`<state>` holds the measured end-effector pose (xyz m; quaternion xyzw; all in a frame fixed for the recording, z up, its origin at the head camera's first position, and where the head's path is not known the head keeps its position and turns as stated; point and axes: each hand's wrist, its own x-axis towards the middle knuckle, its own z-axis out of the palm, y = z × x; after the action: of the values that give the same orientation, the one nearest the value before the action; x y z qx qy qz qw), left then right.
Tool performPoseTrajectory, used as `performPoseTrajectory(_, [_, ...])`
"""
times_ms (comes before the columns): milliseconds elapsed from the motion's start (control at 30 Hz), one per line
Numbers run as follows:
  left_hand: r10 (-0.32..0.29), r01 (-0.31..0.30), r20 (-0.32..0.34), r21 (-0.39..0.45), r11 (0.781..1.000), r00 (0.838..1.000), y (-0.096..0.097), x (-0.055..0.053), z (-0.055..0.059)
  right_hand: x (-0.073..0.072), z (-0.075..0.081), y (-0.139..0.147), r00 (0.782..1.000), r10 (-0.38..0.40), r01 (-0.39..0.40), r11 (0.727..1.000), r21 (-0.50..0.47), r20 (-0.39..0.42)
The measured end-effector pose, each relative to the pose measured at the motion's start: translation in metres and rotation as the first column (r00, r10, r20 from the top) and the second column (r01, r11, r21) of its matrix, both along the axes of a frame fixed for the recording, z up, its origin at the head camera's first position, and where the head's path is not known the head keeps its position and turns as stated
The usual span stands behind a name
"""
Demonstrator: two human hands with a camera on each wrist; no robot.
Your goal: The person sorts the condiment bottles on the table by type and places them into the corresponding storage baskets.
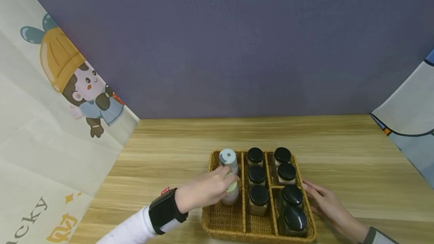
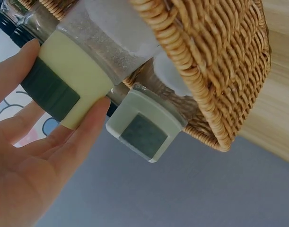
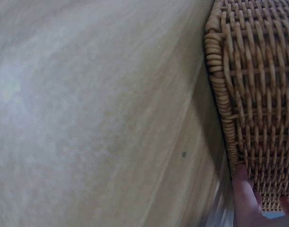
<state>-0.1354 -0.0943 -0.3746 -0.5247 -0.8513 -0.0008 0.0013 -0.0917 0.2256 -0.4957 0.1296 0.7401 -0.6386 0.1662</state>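
Observation:
My left hand (image 1: 205, 189) pinches a clear jar by its pale yellow lid (image 2: 90, 71), which has a dark green panel. White contents show through the jar's wall in the left wrist view. The jar stands in the left compartment of a wicker basket (image 1: 259, 235). Behind it in that compartment is a similar jar with a pale bluish-green lid (image 2: 146, 125). My right hand (image 1: 327, 202) rests its fingers against the basket's right outer side, with the fingertips on the weave (image 3: 258, 104) in the right wrist view.
Three black-lidded jars (image 1: 257, 175) stand in the middle compartment. Two more jars (image 1: 286, 171) fill the upper right one and two jars (image 1: 293, 217) the lower right. The wooden table (image 1: 162, 153) meets a dark blue-grey panel (image 1: 251, 48) at the back; a printed cloth (image 1: 47, 131) hangs at left.

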Motion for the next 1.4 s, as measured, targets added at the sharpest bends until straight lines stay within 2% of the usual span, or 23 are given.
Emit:
performPoseTrajectory(367, [0.025, -0.024, 0.022, -0.03, 0.999, 0.999, 0.0, -0.002, -0.005, 0.0, -0.002, 0.0, 1.0, 0.01, -0.01, 1.0, 0.006, -0.001])
performPoseTrajectory(700, [0.012, -0.012, 0.001, -0.015, 1.0, 1.0, -0.001, -0.005, -0.011, 0.0, -0.002, -0.001, 1.0, -0.005, 0.005, 1.0, -0.01, 0.01])
performPoseTrajectory(1067, [0.031, -0.03, 0.047, -0.012, 0.999, 0.998, -0.002, -0.007, -0.014, -0.001, -0.002, 0.0, 1.0, -0.004, 0.005, 0.999, -0.034, 0.016])
performPoseTrajectory(1400, [0.008, -0.012, 0.057, 0.073, 0.997, 0.998, -0.007, -0.01, -0.02, 0.0, -0.002, 0.0, 1.0, -0.001, 0.002, 0.999, -0.041, 0.008])
